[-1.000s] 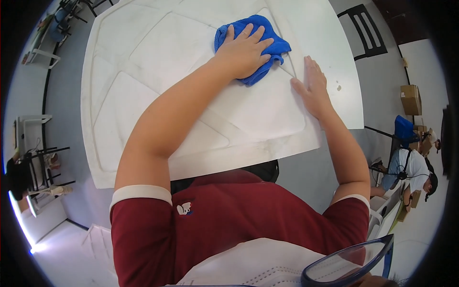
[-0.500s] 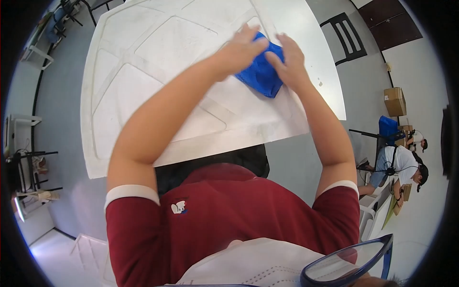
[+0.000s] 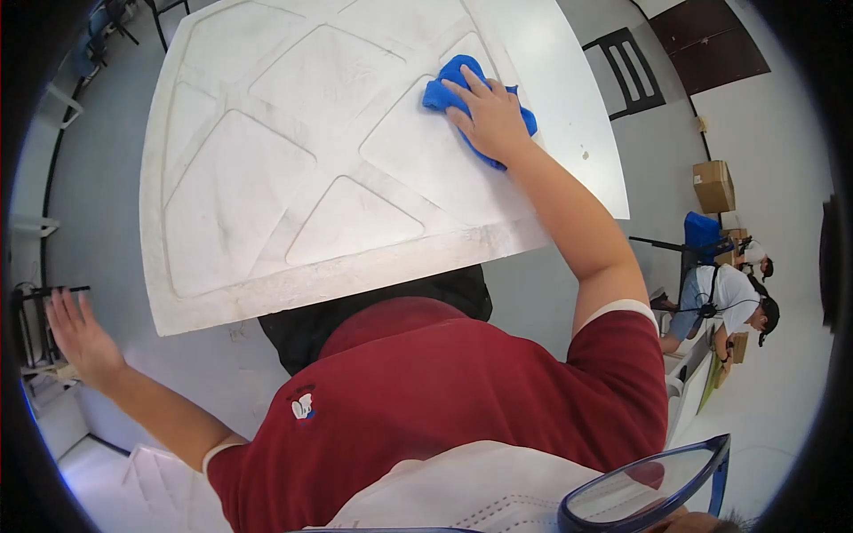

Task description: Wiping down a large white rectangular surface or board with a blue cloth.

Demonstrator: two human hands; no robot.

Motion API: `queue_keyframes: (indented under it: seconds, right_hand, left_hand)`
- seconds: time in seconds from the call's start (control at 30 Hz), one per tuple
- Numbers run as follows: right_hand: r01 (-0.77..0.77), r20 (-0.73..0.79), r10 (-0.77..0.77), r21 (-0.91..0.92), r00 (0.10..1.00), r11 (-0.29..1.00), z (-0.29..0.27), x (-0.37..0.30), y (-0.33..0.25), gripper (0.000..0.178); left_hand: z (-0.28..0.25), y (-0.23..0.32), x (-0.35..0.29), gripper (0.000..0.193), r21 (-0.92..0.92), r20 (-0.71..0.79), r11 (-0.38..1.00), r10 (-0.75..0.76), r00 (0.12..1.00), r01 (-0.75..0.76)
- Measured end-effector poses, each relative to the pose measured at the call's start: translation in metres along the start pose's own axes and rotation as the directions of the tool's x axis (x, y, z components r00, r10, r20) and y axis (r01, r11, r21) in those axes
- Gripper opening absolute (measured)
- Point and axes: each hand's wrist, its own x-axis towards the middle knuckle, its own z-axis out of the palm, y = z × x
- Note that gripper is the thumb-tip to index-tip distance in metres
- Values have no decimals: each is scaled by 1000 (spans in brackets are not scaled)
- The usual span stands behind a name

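Note:
A crumpled blue cloth (image 3: 446,94) lies on the white table (image 3: 267,169), toward its right side. My right hand (image 3: 493,115) rests on top of this cloth, palm down, fingers stretched out and apart across it. Parts of the cloth stick out past the fingertips and around the wrist side; what lies under the palm is hidden. Far off to the left, beyond the table's edge, my left hand (image 3: 84,342) is raised in the air. Its fingers are spread and nothing is in it.
Grey smudges mark the tabletop's raised panel pattern. A black chair (image 3: 626,75) stands past the table's right edge. Further right are a cardboard box (image 3: 713,186), a blue bag (image 3: 702,233) and a person (image 3: 736,298) bent over a table. A dark seat (image 3: 289,342) shows below the near edge.
My left hand has left the blue cloth and swung out to the far left, off the table. My right hand has moved onto the cloth, which is now more bunched up.

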Motion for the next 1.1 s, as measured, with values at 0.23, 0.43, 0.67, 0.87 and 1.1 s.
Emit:
queue_keyframes:
  seconds: [0.23,0.43,0.67,0.87,1.1]
  right_hand:
    - [-233,-139,213,-146,967,962,-4,68,38,49]
    - [-306,98,328,-190,940,933,23,90,50,56]
    - [-245,1,247,-115,969,963,29,85,74,54]
    - [-140,85,128,162,988,977,10,58,45,52]
    - [191,46,-189,-40,981,981,-25,-20,-4,41]
  left_hand:
    - [-93,-107,-91,34,-212,-409,903,-429,806,373]
    - [2,-104,-199,35,-405,99,576,-744,660,710]
    - [69,-68,-207,60,-53,794,498,-504,339,865]
    - [72,-72,-211,60,-9,812,613,-457,363,790]
    - [83,-69,-215,34,-30,703,685,-503,502,728]
